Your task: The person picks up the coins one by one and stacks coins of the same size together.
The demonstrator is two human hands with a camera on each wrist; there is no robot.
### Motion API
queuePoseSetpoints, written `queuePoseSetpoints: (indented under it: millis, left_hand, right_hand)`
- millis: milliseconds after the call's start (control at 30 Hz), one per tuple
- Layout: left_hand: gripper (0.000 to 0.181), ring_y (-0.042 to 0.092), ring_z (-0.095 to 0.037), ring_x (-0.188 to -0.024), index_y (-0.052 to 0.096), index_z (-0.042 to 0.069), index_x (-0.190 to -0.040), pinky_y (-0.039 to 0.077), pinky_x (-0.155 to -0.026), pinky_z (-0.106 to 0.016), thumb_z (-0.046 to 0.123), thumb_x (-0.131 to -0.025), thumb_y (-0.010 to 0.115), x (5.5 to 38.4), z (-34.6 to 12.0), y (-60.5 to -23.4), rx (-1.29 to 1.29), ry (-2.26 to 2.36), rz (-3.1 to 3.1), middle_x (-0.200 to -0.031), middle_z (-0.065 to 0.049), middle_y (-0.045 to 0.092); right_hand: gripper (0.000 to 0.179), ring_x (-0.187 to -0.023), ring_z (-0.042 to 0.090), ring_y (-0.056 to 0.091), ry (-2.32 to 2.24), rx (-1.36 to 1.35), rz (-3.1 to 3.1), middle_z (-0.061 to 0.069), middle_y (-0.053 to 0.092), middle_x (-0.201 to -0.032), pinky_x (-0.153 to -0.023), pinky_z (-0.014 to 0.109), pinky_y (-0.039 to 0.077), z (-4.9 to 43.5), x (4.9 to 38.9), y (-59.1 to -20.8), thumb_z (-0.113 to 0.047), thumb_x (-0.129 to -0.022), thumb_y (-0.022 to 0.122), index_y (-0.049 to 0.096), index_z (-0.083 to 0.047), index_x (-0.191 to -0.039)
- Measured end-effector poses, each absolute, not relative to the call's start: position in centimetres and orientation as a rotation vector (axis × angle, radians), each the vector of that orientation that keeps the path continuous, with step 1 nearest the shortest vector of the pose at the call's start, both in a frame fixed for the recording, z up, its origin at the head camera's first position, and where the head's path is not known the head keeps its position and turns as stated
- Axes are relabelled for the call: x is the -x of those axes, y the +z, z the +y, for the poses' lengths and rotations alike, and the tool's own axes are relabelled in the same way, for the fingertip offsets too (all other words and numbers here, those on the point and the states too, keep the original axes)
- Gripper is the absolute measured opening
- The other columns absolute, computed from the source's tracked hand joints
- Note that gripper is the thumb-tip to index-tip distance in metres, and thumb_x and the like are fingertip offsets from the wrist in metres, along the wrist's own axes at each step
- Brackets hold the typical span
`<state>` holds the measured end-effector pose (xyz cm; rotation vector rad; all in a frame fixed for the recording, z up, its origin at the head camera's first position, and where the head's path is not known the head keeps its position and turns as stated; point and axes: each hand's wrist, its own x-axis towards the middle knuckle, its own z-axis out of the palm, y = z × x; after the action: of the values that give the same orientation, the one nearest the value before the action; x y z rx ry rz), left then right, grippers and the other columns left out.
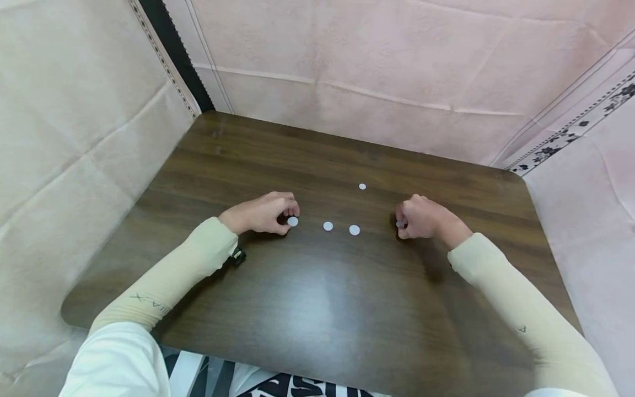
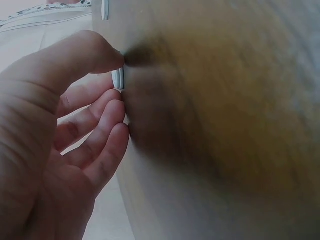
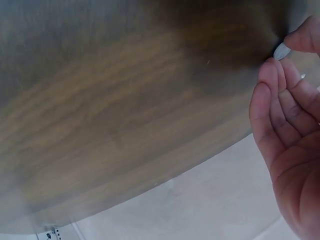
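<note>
My left hand [image 1: 265, 214] is low over the table, with a flat white disc [image 1: 292, 221] between thumb and fingertips. Seen edge-on in the left wrist view, that disc [image 2: 118, 79] lies at the wood surface. Farther right, my right hand [image 1: 424, 218] pinches a second white disc [image 1: 400, 224], mostly covered by the fingers in the head view. The right wrist view shows this disc [image 3: 281, 51] tilted between thumb and fingertips. Between the hands lie two loose white discs, a left one [image 1: 328, 226] and a right one [image 1: 354, 230]. A smaller-looking disc [image 1: 362, 186] lies farther back.
The dark brown wooden table [image 1: 297, 298] has rounded corners. Pale cloth [image 1: 377, 82] hangs behind it and along both sides. A small black object [image 1: 238, 256] is at the left wrist, by the sleeve cuff.
</note>
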<state>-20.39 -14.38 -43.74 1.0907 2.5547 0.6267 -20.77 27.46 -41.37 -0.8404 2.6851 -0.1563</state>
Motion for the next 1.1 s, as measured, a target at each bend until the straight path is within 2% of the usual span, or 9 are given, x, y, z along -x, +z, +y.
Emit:
queuePoseSetpoints:
  millis: [100,333,533,700,1100]
  left_hand:
    - [0.021,0.059,-0.019,-0.098,0.071,0.006,-0.111,0.054,-0.089,-0.032,0.009,-0.09,0.077,20.4,-14.5,-43.8,-1.092,0.626,2.561,-0.109,-0.005,0.063]
    - [0.021,0.059,-0.02,-0.097,0.072,0.006,-0.109,0.054,-0.089,-0.032,0.008,-0.089,0.077,20.4,-14.8,-44.1,-1.087,0.643,2.565,-0.108,-0.005,0.063]
    - [0.021,0.06,-0.02,-0.097,0.072,0.006,-0.11,0.055,-0.089,-0.033,0.008,-0.089,0.077,20.4,-14.7,-44.1,-1.098,0.645,2.564,-0.108,-0.005,0.064]
    - [0.021,0.06,-0.019,-0.097,0.072,0.006,-0.11,0.055,-0.089,-0.033,0.008,-0.09,0.077,20.5,-14.7,-44.1,-1.096,0.65,2.562,-0.108,-0.005,0.064]
    - [0.023,0.061,-0.019,-0.099,0.072,0.006,-0.111,0.055,-0.09,-0.033,0.008,-0.09,0.077,20.7,-14.4,-43.8,-1.087,0.633,2.547,-0.11,-0.005,0.064]
  right_hand:
    - [0.019,-0.055,0.008,0.036,-0.169,0.877,2.678,-0.008,0.038,-0.06,-0.057,0.028,0.038,26.9,19.9,-41.5,-0.007,-0.08,0.075,0.06,-0.011,-0.069]
    - [0.017,-0.052,0.007,0.039,-0.177,0.931,2.708,-0.009,0.039,-0.057,-0.055,0.027,0.041,25.5,18.2,-41.7,-0.01,-0.079,0.076,0.062,-0.012,-0.069]
    - [0.029,-0.053,0.007,0.033,-0.168,0.95,2.747,-0.011,0.03,-0.056,-0.052,0.027,0.032,24.5,17.6,-41.9,-0.01,-0.076,0.074,0.05,-0.016,-0.06]
    - [0.026,-0.053,0.006,0.036,-0.182,0.939,2.744,-0.01,0.036,-0.057,-0.053,0.026,0.035,23.9,17.5,-41.9,-0.009,-0.078,0.075,0.055,-0.015,-0.063]
    - [0.008,-0.057,0.008,0.052,-0.187,0.92,2.736,-0.003,0.059,-0.065,-0.059,0.027,0.05,24.1,17.3,-41.6,-0.011,-0.08,0.078,0.071,-0.007,-0.08]
